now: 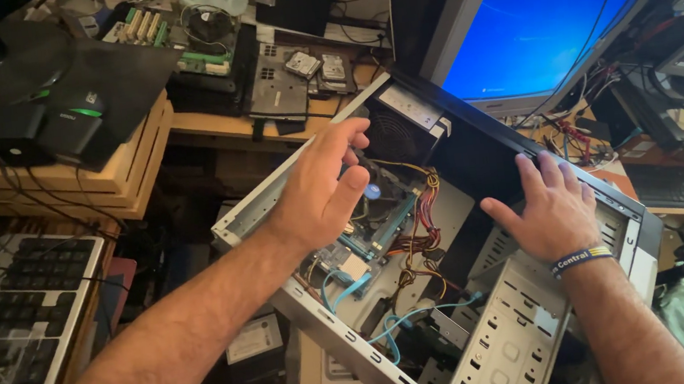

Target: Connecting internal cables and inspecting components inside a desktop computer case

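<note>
**Both hands at an opened computer case**

An open grey metal desktop computer case [458, 307] lies tilted on its side among clutter, its open flank facing up and its long axis running from the upper left, near the wooden desk edge [214, 122], down to the lower right. The left hand [320, 190] hovers over the upper-left half of the case, directly above the green motherboard [365, 241]. Its fingers are curled loosely with the thumb apart from them; whether they pinch anything small cannot be told. The board and its fan lie just below and slightly right of that hand, so the left hand is the nearer one to them.

The right hand [550, 207], with a striped wristband, rests flat and spread on the far black rim of the case [489, 128], clamping nothing. Red and yellow wires [425, 208] run between the two hands; blue cables [400, 323] trail toward the perforated drive cage [505, 345]. A grey monitor with a blue screen [529, 29] stands beyond the case, and a black keyboard [13, 315] lies at the left.
</note>
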